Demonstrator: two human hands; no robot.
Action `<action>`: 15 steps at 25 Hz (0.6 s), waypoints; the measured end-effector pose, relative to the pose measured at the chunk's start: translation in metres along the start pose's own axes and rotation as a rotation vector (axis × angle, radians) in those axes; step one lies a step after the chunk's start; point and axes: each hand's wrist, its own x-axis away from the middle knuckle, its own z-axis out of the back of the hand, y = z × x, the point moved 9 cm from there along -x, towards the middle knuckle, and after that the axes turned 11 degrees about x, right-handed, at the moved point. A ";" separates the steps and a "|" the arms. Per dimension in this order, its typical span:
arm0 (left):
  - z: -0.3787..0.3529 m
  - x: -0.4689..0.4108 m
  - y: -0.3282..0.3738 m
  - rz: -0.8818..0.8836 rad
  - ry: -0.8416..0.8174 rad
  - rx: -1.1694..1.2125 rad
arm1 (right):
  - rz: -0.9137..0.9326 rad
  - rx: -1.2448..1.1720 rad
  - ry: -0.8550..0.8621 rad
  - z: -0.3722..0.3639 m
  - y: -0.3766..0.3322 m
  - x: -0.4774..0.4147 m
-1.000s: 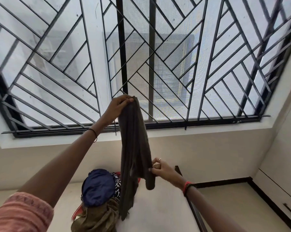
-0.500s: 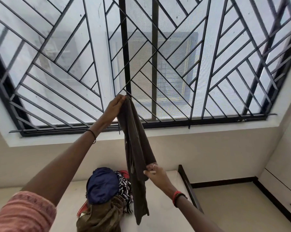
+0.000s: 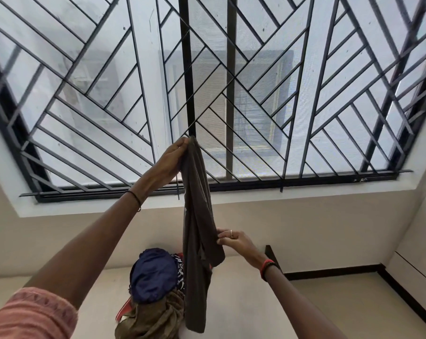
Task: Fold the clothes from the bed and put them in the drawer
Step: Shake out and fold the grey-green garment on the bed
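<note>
A long grey-brown garment [image 3: 197,216] hangs straight down in front of the window. My left hand [image 3: 172,157] is raised high and grips its top end. Lower down, my right hand [image 3: 234,243] pinches the garment's right edge about halfway along. Its bottom end dangles just above the bed [image 3: 243,302]. Beneath it lies a pile of clothes: a navy blue piece [image 3: 153,275] on top, a black-and-white patterned piece [image 3: 180,270] beside it, and an olive-brown piece [image 3: 155,319] at the front.
A large window with a black diagonal metal grille [image 3: 231,94] fills the wall ahead. The bed's dark frame edge [image 3: 272,255] runs on the right, with floor and dark skirting [image 3: 329,272] beyond. A white cabinet front [image 3: 417,272] stands at the far right.
The left hand keeps the garment's top at about the same height. The right hand has shifted slightly along the garment's right edge, and the fabric hangs a little straighter.
</note>
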 end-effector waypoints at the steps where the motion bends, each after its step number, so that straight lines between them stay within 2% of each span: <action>1: 0.000 0.001 0.002 0.006 -0.012 0.014 | 0.010 -0.013 0.005 0.003 -0.001 -0.002; 7: 0.017 0.007 0.006 0.015 0.044 0.142 | 0.047 -0.031 0.010 0.010 0.002 -0.009; 9: 0.033 0.005 0.005 0.013 0.110 0.012 | 0.038 -0.017 0.026 0.018 0.004 -0.009; 13: 0.096 0.009 0.010 -0.042 0.368 -0.441 | 0.039 -0.048 0.105 0.065 0.005 -0.007; 15: 0.116 0.013 0.004 -0.065 0.411 -0.561 | 0.030 -0.099 0.065 0.083 -0.001 -0.007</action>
